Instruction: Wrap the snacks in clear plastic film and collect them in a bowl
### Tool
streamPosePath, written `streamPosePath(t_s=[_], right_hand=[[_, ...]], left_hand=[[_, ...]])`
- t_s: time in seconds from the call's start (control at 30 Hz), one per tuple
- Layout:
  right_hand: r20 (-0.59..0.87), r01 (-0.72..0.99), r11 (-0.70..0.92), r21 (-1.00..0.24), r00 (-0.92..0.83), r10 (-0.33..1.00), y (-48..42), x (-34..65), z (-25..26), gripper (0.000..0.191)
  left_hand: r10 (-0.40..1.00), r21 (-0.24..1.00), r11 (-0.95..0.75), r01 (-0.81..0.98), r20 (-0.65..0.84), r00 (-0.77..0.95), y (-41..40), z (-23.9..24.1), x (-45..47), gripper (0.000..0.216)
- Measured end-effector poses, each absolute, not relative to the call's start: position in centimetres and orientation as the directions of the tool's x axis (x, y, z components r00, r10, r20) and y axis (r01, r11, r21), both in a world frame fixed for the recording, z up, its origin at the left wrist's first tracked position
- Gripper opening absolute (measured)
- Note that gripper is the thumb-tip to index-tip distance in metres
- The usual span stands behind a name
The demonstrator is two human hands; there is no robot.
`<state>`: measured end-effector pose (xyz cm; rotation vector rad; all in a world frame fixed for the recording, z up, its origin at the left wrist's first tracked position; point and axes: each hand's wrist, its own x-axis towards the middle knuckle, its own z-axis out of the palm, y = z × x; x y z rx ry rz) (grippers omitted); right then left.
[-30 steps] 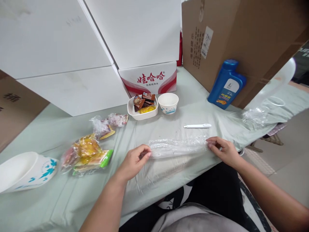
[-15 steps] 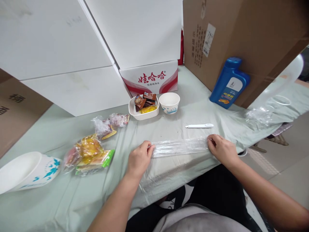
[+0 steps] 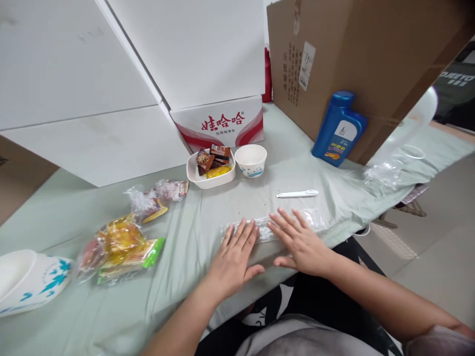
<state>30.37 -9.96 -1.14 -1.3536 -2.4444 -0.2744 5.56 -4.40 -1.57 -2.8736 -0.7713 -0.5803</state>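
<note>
A strip of clear plastic wrap (image 3: 265,231) lies flat across the cloth near the table's front edge. My left hand (image 3: 234,257) rests palm down over its left part, fingers stretched out. Over the middle of the strip, my right hand (image 3: 297,243) is also flat with its fingers spread. Neither hand grips anything, and parts of the wrap are hidden beneath them. Just beyond the strip lies a white utility knife (image 3: 297,194). Farther back, a white dish (image 3: 211,183) holds wrapped snacks (image 3: 218,170), with a small paper bowl (image 3: 251,160) beside it.
Several packaged snacks (image 3: 126,242) lie to the left, near a paper bucket (image 3: 37,282) tilted on its side. A blue bottle (image 3: 339,128) stands against a large cardboard box (image 3: 356,59) at right. White boxes (image 3: 193,49) line the back of the table.
Both hands have let go of the wrap's ends and flattened onto it, the right one moving inward to the left. The view has shifted slightly.
</note>
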Motion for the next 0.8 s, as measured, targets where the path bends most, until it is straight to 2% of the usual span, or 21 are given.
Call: streamPosePath(t_s=[0.07,0.17,0.27,0.37,0.47,0.6,0.7,0.8], right_hand=[[0.28,0.853,0.522,-0.005,-0.5,0.819,-9.7,29.7,-2.3,0.089],[0.216,0.911,0.413,-0.007,-0.402,0.89,-10.0,31.1,-3.6,0.083],[0.255,0.953,0.301,0.022,-0.296,0.92,-11.5,34.2,-4.1,0.073],[0.337,0.959,0.278,0.051,-0.279,0.899,-13.3,37.3,-4.2,0.057],[0.474,0.944,0.329,0.011,-0.295,0.83,-14.6,39.1,-3.7,0.037],[0.628,0.9,0.425,-0.093,-0.278,0.726,-15.2,39.3,-1.7,0.021],[0.637,0.805,0.567,-0.173,-0.348,0.688,-15.4,38.0,0.4,0.017],[0.555,0.655,0.707,-0.266,-0.496,0.668,-15.7,36.0,2.1,0.021]], left_hand=[[0.473,-0.035,-0.864,0.502,0.285,0.834,-4.6,-2.4,5.9,0.081],[0.51,-0.03,-0.846,0.532,0.241,0.825,-4.5,-3.2,5.8,0.083],[0.508,-0.027,-0.848,0.529,0.243,0.826,-4.3,-3.2,5.6,0.082],[0.497,-0.026,-0.854,0.52,0.258,0.829,-4.4,-2.7,5.7,0.077],[0.538,-0.006,-0.823,0.567,0.309,0.784,-4.9,-2.1,5.9,0.062],[0.603,0.053,-0.777,0.628,0.349,0.717,-5.7,-1.5,6.1,0.041],[0.636,0.092,-0.749,0.656,0.377,0.673,-5.4,-1.2,5.7,0.042],[0.688,0.121,-0.696,0.707,0.394,0.61,-4.4,-1.1,5.0,0.044]])
